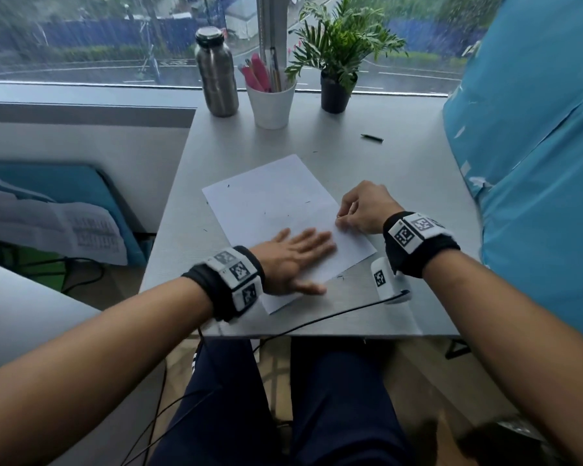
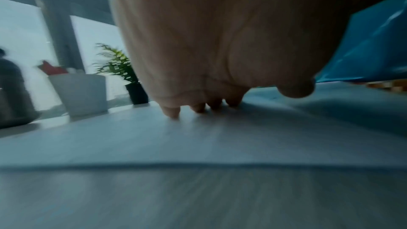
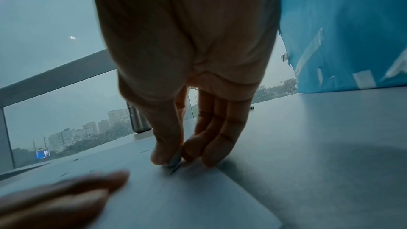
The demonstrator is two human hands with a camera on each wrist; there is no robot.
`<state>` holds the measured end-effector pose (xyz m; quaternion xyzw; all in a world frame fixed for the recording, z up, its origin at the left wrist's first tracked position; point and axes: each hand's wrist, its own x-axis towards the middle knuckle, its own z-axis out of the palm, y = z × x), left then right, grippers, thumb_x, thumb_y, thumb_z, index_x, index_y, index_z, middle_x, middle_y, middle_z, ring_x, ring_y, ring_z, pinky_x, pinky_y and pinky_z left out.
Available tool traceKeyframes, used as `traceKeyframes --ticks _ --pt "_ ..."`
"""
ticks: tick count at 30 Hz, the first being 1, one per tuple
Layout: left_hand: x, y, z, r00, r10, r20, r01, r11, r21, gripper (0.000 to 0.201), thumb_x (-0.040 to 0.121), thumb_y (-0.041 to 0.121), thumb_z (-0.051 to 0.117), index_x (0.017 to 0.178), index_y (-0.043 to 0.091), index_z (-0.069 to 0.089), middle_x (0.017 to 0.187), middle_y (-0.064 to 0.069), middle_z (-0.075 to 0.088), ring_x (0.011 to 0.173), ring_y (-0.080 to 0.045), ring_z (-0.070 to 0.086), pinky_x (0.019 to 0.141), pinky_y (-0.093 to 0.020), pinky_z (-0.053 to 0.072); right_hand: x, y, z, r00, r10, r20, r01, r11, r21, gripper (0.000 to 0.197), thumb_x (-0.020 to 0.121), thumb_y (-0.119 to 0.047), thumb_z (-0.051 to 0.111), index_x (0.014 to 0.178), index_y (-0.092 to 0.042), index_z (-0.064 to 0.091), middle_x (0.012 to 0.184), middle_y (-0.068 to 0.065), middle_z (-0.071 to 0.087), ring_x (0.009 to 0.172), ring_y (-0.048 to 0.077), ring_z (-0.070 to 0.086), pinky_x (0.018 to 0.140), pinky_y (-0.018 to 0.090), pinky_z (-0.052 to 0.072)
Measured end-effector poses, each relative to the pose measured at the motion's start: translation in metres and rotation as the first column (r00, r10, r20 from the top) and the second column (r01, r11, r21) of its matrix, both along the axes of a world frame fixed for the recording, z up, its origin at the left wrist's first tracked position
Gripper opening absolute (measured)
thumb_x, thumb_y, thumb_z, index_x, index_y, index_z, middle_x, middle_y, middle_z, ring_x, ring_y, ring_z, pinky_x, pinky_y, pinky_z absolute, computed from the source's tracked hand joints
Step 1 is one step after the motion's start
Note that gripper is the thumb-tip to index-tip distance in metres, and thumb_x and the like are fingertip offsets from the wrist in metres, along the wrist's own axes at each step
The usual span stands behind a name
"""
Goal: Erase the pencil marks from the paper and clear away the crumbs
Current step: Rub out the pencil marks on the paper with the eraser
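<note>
A white sheet of paper (image 1: 276, 203) lies skewed on the grey table (image 1: 401, 183). Small dark crumbs (image 1: 228, 186) dot the sheet, and more lie off its near corner (image 1: 340, 277). My left hand (image 1: 297, 253) lies flat on the paper's near part, fingers straight and pointing right. My right hand (image 1: 342, 222) is at the sheet's right edge, thumb and fingers curled together. In the right wrist view its fingertips (image 3: 158, 154) pinch a small pale eraser (image 3: 175, 160) that touches the paper (image 3: 187, 198). No pencil marks are legible.
At the back stand a steel bottle (image 1: 216, 72), a white cup of pens (image 1: 271, 102) and a potted plant (image 1: 335, 92). A short black pen (image 1: 372, 138) lies back right. A blue sheet (image 1: 535, 163) rises along the right side. A black cable (image 1: 317, 322) crosses the table's front edge.
</note>
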<state>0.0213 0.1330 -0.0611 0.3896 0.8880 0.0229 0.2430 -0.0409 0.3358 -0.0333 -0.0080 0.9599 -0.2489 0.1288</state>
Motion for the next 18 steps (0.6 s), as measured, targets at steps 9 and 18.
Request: traceKeyframes --ticks 9,18 --pt "-0.008 -0.019 0.010 0.984 0.123 -0.129 -0.130 0.990 -0.051 0.100 0.087 0.077 0.028 0.156 0.015 -0.009 0.162 -0.004 -0.017 0.150 -0.021 -0.013 0.120 -0.048 -0.007 0.003 -0.004 0.001 1.000 0.000 -0.019 0.000 1.000 0.022 0.008 0.069 -0.011 0.081 0.069 -0.015 0.074 0.074 0.004 0.070 0.076 0.019 0.067 0.074 0.027 0.057" --pt "-0.031 -0.042 0.000 0.977 0.214 0.005 -0.214 0.977 -0.017 0.128 0.062 0.084 0.063 0.154 0.037 -0.012 0.160 0.007 -0.024 0.147 -0.016 -0.022 0.117 -0.056 -0.012 0.003 -0.008 0.000 0.999 0.010 -0.033 -0.008 0.998 0.068 0.009 0.067 -0.009 0.079 0.066 -0.015 0.073 0.069 0.002 0.068 0.073 0.020 0.067 0.075 0.030 0.059"
